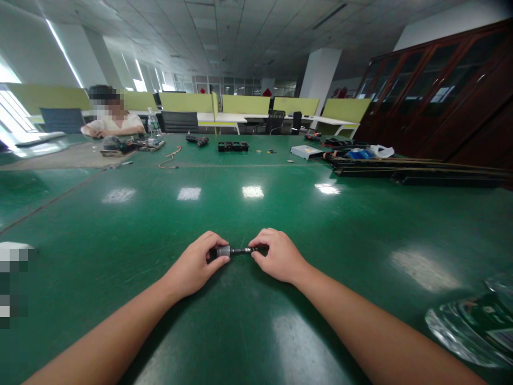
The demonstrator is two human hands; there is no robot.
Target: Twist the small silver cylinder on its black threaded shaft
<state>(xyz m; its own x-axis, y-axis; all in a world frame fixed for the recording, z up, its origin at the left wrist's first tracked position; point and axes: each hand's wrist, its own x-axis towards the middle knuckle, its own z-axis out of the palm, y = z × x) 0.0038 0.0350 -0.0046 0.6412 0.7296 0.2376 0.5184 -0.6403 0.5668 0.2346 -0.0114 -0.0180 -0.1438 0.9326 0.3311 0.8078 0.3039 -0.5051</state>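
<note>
Close above the green table (224,208), or resting on it, lies a small slim tool (240,251) with a thick grey cylinder at its left end and a thin dark shaft; its exact kind is unclear. My left hand (200,262) is closed on the thick cylinder, thumb and fingers on opposite sides. At the shaft's far end, my right hand (280,255) pinches the dark tip, where lighter bands show. The tool lies nearly level between both hands, and its two ends are partly hidden by my fingers.
At right stands a clear plastic bottle (476,326). Farther back lie a black rectangular part (233,146), a power drill (197,140), a cord (170,158), a silver box (306,152) and long dark bars (401,170). Another person (114,120) sits at the far left.
</note>
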